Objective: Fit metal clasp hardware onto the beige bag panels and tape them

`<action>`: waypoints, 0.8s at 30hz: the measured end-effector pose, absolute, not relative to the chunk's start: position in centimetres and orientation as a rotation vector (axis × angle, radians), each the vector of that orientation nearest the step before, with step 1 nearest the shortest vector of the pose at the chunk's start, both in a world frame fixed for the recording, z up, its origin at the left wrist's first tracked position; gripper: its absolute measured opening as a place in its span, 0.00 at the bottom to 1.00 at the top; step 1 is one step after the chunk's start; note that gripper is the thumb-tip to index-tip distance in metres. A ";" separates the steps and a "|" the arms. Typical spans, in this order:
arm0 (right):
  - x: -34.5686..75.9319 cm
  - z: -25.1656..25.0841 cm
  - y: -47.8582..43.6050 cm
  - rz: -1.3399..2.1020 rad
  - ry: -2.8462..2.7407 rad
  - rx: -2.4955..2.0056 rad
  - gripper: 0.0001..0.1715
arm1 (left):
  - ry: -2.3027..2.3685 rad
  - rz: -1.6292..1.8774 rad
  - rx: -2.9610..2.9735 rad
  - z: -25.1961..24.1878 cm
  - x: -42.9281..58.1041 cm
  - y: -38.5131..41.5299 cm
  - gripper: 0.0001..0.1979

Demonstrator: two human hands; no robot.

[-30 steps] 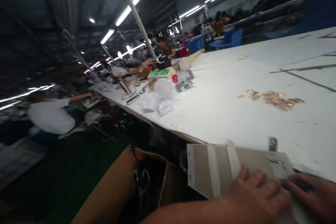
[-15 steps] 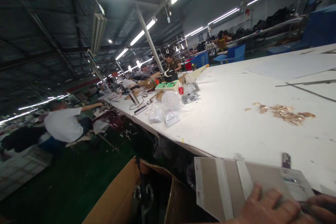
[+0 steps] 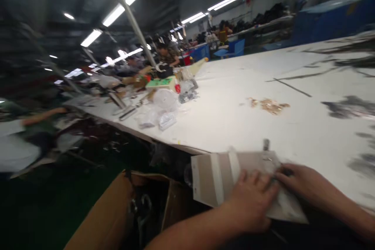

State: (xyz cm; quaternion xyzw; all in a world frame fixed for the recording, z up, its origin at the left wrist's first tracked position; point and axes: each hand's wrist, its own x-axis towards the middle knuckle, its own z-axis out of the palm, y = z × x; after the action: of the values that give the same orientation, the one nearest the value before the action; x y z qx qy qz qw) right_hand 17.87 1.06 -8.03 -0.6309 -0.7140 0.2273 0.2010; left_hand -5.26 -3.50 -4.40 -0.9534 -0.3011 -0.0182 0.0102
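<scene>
Box (image 3: 95, 211): open, left of the left hand, apparently within reach.
Board (image 3: 203, 175): beneath the left hand, at the table's (image 3: 228, 125) edge.
Left hand (image 3: 254, 199): palm down, fingers slightly parted, likely steadying the board.
Right hand (image 3: 301, 181): beside it; blurred, cannot tell whether it grips.

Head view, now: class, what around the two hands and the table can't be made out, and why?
All in the head view:
- Panel: part lies hidden under the left hand.
- Dark thing at the right hand: blurred and partly covered by fingers; its kind is unclear.
- Carton: cut off by the bottom edge; shadow obscures its contents.
- Gold-coloured pieces: too small and blurred to count.
</scene>
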 end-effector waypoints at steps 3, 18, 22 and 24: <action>17.8 -5.2 1.2 0.871 -1.987 -1.825 0.16 | -1.088 0.011 -3.083 -5.2 -4.5 -2.3 0.45; 18.0 -4.6 2.3 0.905 -1.840 -1.975 0.11 | -1.101 -0.088 -3.137 -6.9 -3.8 -0.9 0.44; 18.3 -4.4 2.4 1.073 -1.768 -1.961 0.10 | -1.098 -0.084 -3.140 -6.9 -3.8 -0.8 0.45; 18.5 -4.5 2.5 1.170 -1.735 -1.939 0.10 | -1.093 -0.088 -3.140 -6.8 -3.8 -0.8 0.45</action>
State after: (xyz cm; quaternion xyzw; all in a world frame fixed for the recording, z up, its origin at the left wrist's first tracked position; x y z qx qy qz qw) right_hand 18.51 2.50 -4.48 -0.6724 -0.6019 0.4060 0.1438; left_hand -3.83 -0.76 -6.80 -0.9400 -0.3274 -0.0264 -0.0919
